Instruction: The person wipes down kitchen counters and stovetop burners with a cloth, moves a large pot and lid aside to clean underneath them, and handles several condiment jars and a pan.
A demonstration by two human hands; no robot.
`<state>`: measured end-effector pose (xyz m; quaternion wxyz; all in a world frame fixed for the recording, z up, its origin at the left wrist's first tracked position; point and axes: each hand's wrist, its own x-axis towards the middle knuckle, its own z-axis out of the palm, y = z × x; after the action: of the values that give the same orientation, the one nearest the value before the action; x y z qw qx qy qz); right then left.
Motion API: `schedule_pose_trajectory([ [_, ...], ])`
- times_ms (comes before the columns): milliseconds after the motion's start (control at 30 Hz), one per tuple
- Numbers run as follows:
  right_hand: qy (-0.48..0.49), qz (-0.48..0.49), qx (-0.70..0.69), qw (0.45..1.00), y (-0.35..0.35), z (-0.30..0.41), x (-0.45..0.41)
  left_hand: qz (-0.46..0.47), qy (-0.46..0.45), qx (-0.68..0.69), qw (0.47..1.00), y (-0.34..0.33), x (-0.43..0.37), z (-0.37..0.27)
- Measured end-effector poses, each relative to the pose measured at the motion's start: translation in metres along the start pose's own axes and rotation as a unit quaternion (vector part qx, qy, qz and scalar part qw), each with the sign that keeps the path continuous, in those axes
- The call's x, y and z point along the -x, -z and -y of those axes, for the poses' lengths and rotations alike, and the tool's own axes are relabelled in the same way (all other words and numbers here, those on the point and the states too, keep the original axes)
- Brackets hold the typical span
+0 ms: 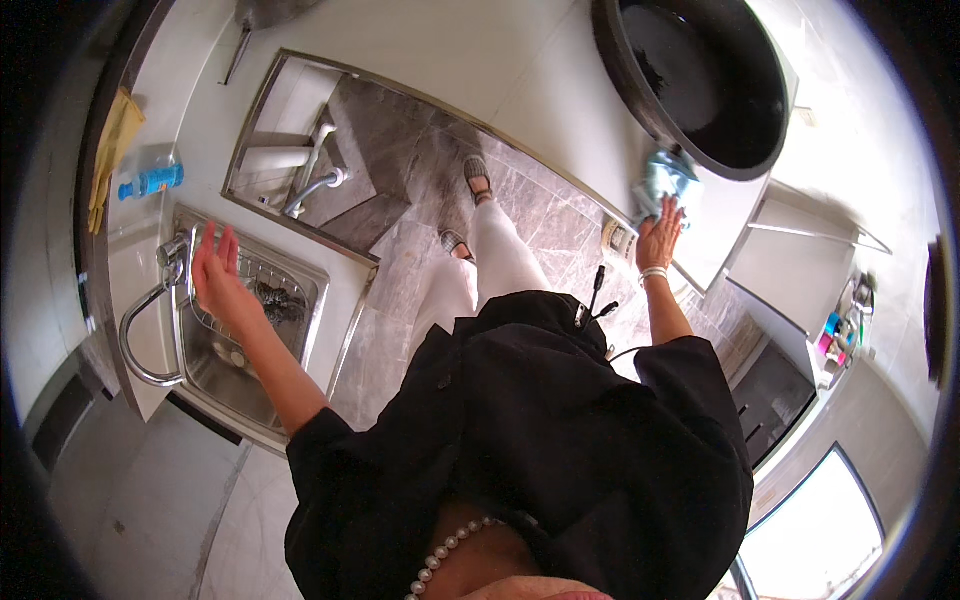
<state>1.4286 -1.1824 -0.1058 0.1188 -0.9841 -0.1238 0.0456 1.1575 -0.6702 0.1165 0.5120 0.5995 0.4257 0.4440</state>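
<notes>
On the right, my right hand point(660, 234) is laid over a bunched light blue cloth point(667, 184) on the white countertop point(570, 97), its fingers stretched along it. The cloth lies right below the rim of a large dark wok or pan point(705, 75), near a short fitting on its side. My left hand point(223, 281) is raised above the stainless steel sink point(319, 300), beside the tap point(174, 251). It holds nothing, and its fingers are extended. In the sink stands a wire rack point(247, 259) with a dark, crumpled item point(281, 304).
A blue bottle point(154, 181) and yellow rubber gloves point(116, 154) are by the wall at left. Beyond the sink, a framed opening in the counter point(281, 54) shows pipes point(315, 187) and floor. A labelled tub point(619, 241) stands below the right counter edge. Black cable ends point(600, 292) hang near my waist.
</notes>
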Motion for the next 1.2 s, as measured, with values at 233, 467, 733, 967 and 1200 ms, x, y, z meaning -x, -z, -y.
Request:
schedule_pose_trajectory([
  [233, 0.266, 0.013, -0.096, 0.959, -0.041, 0.203, -0.059, 0.032, 0.057, -0.010, 0.998, 0.017, 0.057, 0.019],
  [467, 0.341, -0.029, -0.111, 0.933, -0.035, 0.215, -0.089, 0.212, 0.044, -0.053, 0.975, -0.089, 0.082, -0.004],
  [733, -0.018, 0.070, 0.000, 0.997, 0.044, -0.080, -0.038, 0.359, 0.098, -0.032, 0.928, -0.199, 0.123, 0.004],
  [967, -0.131, -0.111, 0.041, 0.984, 0.006, -0.143, 0.018, 0.450, 0.126, -0.047, 0.883, -0.273, 0.165, -0.002],
  [1200, 0.024, 0.054, -0.070, 0.996, 0.071, -0.095, -0.023, 0.481, 0.148, -0.080, 0.861, -0.301, 0.186, -0.011],
])
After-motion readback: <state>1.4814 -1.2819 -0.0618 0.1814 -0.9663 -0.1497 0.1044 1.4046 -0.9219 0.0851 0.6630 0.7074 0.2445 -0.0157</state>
